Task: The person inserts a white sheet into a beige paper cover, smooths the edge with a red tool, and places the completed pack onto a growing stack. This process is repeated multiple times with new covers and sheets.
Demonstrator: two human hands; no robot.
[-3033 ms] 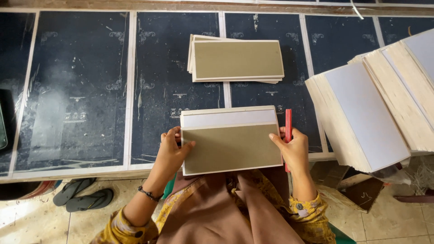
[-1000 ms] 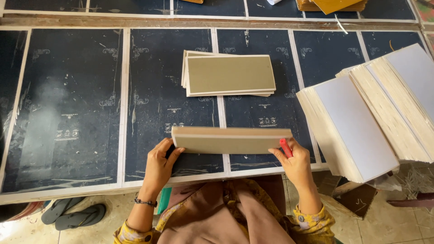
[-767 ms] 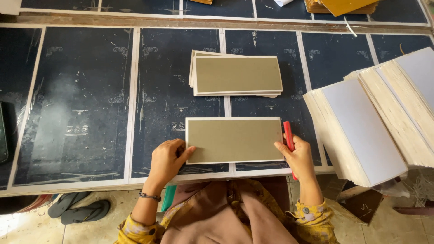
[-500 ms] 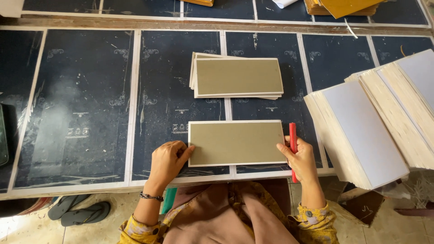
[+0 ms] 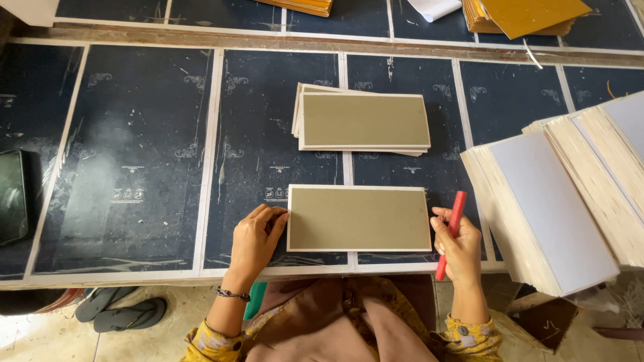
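A flat olive-grey board with a pale edge (image 5: 359,218) lies on the dark work surface (image 5: 134,167) right in front of me. My left hand (image 5: 257,239) rests at its left short edge, fingertips touching the board. My right hand (image 5: 457,245) sits just off its right edge, closed around a red stick-shaped tool (image 5: 451,233) that points up and away. Farther back lies a small stack of similar olive boards (image 5: 362,121), slightly fanned.
Tall slanted stacks of white paper blocks (image 5: 570,201) crowd the right side. Yellow sheets (image 5: 523,13) lie at the far edge. A dark phone-like slab (image 5: 12,194) sits at the left. Sandals (image 5: 124,314) are on the floor below.
The board was tipped up on edge a second ago and now lies flat on the surface. My right hand has drawn slightly away from its right edge with the red tool.
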